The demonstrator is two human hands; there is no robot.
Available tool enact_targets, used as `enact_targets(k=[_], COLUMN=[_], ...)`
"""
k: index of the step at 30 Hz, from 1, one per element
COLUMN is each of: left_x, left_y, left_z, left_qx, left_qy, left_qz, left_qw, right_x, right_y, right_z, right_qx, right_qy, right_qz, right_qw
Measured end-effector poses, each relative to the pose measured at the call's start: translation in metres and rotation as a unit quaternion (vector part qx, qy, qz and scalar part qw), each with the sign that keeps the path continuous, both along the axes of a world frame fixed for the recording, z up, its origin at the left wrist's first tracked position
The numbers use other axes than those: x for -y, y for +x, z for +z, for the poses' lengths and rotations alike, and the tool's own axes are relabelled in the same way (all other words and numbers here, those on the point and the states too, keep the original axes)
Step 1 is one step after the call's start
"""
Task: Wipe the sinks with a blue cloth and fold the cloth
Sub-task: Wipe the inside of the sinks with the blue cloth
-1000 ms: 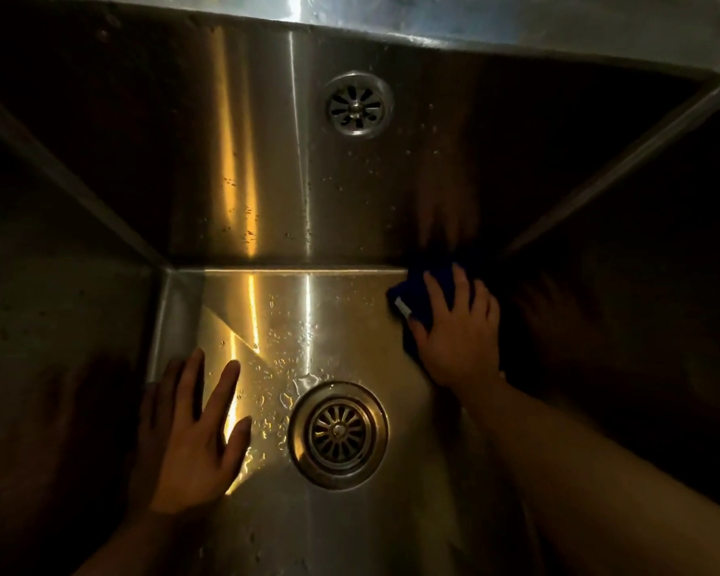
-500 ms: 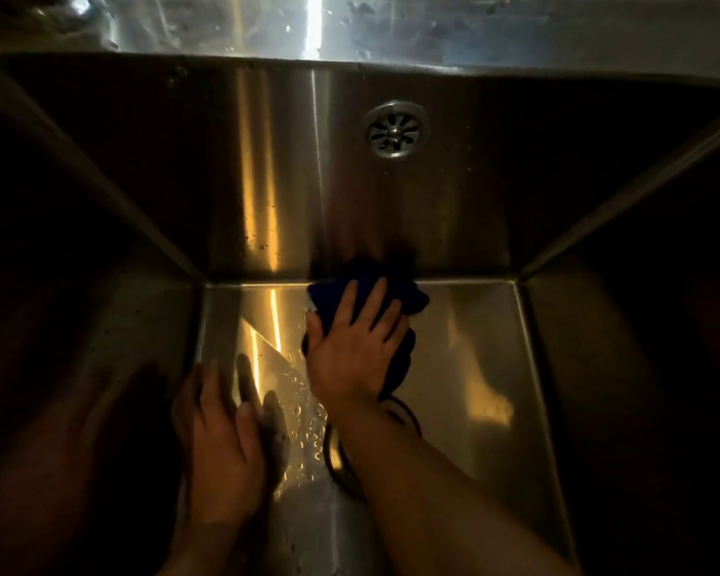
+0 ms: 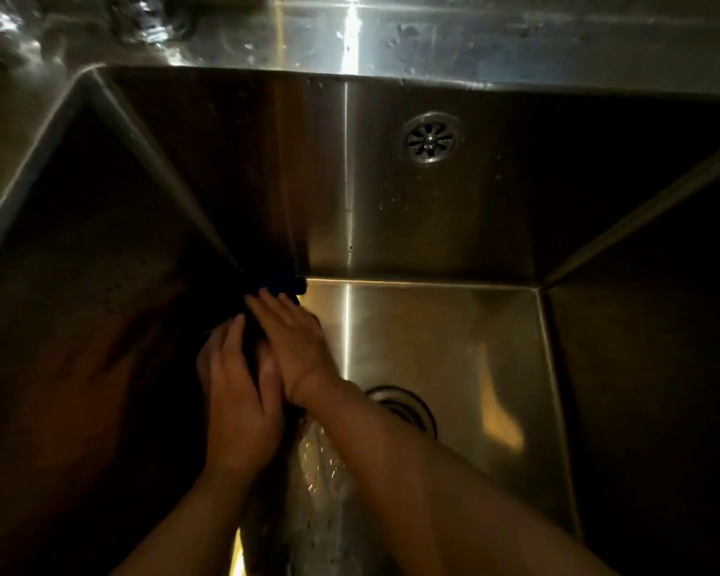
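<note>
- Blue cloth (image 3: pixel 284 284) now sits in the back-left corner of the sink (image 3: pixel 433 334), where the floor meets the back and left walls. Half a second ago it was at the middle of the back seam, and before that near the right corner.
- We read this as one full pass along the back edge of the floor. Wiping is the step in hand, and folding is not yet begun.
- Right hand (image 3: pixel 296 347) lies on top of the cloth, fingers straight and close together, pressing it into the corner.
- Left hand (image 3: pixel 238 392) has left its flat rest on the floor and lies just beside the right, fingertips against the cloth's left side. We cannot tell whether it grips.
- Cloth is bunched, not flat. Its long axis appears to run from the corner back toward us, between the two hands, with the far end pointing into the corner. Dim light hides most of its outline.
</note>
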State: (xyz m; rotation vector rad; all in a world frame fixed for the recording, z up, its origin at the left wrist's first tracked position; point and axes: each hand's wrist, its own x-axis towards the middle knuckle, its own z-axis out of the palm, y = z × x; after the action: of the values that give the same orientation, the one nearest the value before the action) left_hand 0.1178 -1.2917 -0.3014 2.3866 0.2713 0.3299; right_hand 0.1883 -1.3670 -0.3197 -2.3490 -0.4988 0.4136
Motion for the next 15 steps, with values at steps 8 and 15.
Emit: enact_targets(k=[8, 15], left_x=[-0.022, -0.021], left_y=[0.062, 0.008], left_z=[-0.034, -0.03], left_qx=[-0.261, -0.373], left_qy=[0.333, 0.307], left_qz=[-0.19, -0.251], left_qw=[0.886, 0.839], right_x=[0.182, 0.244], right_y=[-0.084, -0.122], right_z=[-0.009, -0.039], right_qx=[0.119, 0.014], right_qy=[-0.165, -0.34], right_qz=[-0.243, -0.18], right_qw=[0.948, 0.923])
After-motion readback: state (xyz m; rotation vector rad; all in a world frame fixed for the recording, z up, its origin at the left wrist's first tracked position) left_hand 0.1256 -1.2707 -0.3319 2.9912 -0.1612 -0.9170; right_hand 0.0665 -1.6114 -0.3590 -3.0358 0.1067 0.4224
